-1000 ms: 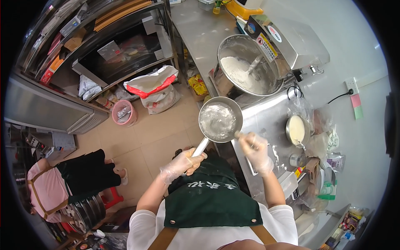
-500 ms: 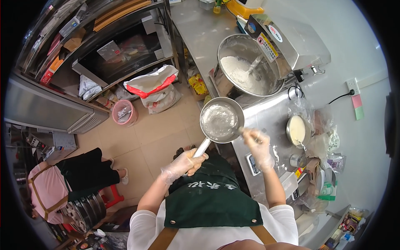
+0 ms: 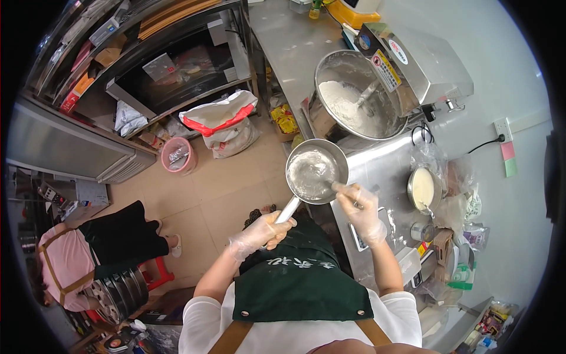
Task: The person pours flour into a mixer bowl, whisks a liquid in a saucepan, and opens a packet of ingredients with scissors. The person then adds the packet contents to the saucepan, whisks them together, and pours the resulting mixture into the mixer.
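Observation:
My gloved left hand (image 3: 263, 230) is wrapped round the pale handle of a metal saucepan (image 3: 346, 171), held level in front of my apron. Whitish, wet-looking residue coats the inside of the pan. At the pan's right rim is my gloved right hand (image 3: 361, 213), its fingers pinched together. Their tips reach just over the rim; what they hold, if anything, is too small and blurred to make out. Beyond the pan, a steel mixer bowl (image 3: 325, 74) contains white flour and a mixing arm, under the mixer's head (image 3: 436, 65).
On the steel counter (image 3: 289, 35) to the right stand a bowl of cream-coloured liquid (image 3: 422, 189), a small scale (image 3: 356, 236) and plastic bags. An open white sack (image 3: 227, 133) and a pink bin (image 3: 178, 154) are on the floor. Another person (image 3: 68, 262) is at the left.
My right hand has moved slightly left, its fingertips now over the pan's rim. The pan stays in my left hand. The view has shifted a little.

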Motion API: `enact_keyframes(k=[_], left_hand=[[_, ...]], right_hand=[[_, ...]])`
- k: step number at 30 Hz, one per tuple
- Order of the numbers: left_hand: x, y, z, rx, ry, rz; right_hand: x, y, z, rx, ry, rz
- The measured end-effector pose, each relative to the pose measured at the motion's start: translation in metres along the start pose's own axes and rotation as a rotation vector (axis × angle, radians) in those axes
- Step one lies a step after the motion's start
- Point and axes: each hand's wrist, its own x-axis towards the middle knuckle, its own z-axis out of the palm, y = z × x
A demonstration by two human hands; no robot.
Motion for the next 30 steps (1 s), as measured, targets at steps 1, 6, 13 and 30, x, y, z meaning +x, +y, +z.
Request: enact_keyframes(k=[1,6,13,30], left_hand=[[-0.002,-0.001,0.000,-0.012,0.020,0.013],[-0.004,-0.014,-0.005,-0.122,-0.007,0.014],[-0.037,-0.050,0.002,-0.240,0.102,0.149],[-0.159,-0.120,-0.094,-0.569,0.677,0.403]], right_hand=[[0.003,0.000,0.000,0.010,-0.017,-0.019],[-0.008,0.024,-0.005,0.070,0.094,0.134],[0.002,0.015,0.032,0.329,-0.073,0.276],[0.103,-0.093,0.265,0.455,-0.670,0.186]])
